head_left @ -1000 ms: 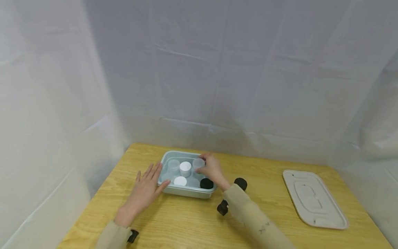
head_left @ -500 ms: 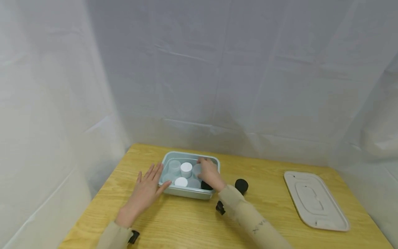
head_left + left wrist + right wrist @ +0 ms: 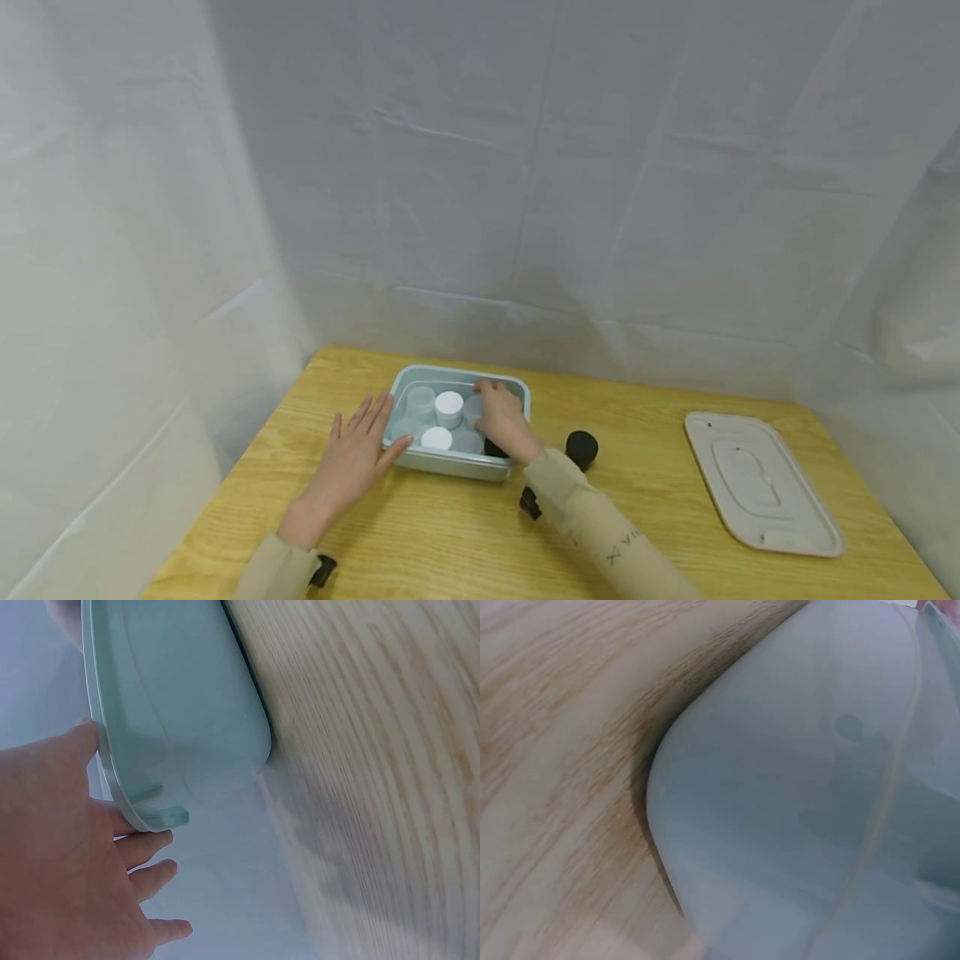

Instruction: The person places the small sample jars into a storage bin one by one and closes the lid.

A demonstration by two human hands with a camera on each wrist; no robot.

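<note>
1. Head view: left hand (image 3: pixel 351 459) lies flat on the wooden table (image 3: pixel 420 533), fingers straight and spread, tips against the left wall of the pale green tub (image 3: pixel 450 463); holds nothing.
2. Head view: right hand (image 3: pixel 504 421) is down inside the tub's right half, fingers bent over a clear jar (image 3: pixel 472 407); can't tell whether it grips the jar or only touches it; a tan sleeve (image 3: pixel 600 533) runs back from the wrist.
3. Head view, in the tub betw. the two hands: a white-lidded jar (image 3: pixel 448 407) just left of the right hand's fingers; a second white lid (image 3: pixel 436 437) nearer the person; a clear jar w/o lid (image 3: pixel 421 399) at the far-left corner, close to the left fingertips; a black lid (image 3: pixel 492 449) partly hidden under the right wrist.
4. Head view, outside the tub: a black jar (image 3: pixel 581 447) on the table just right of the right forearm; a beige tub lid (image 3: pixel 757 485) well apart to the right of both hands.
5. Left wrist view: palm and straight fingers (image 3: pixel 154 846) show at lower left, thumb side touching the tub's rim; tub wall (image 3: pixel 187 712) fills the top, wood grain to the right.
6. Right wrist view: only the tub's rounded corner (image 3: pixel 795 825) on the wood, v. close and blurred; the hand barely shows, so its grip is not readable here.
</note>
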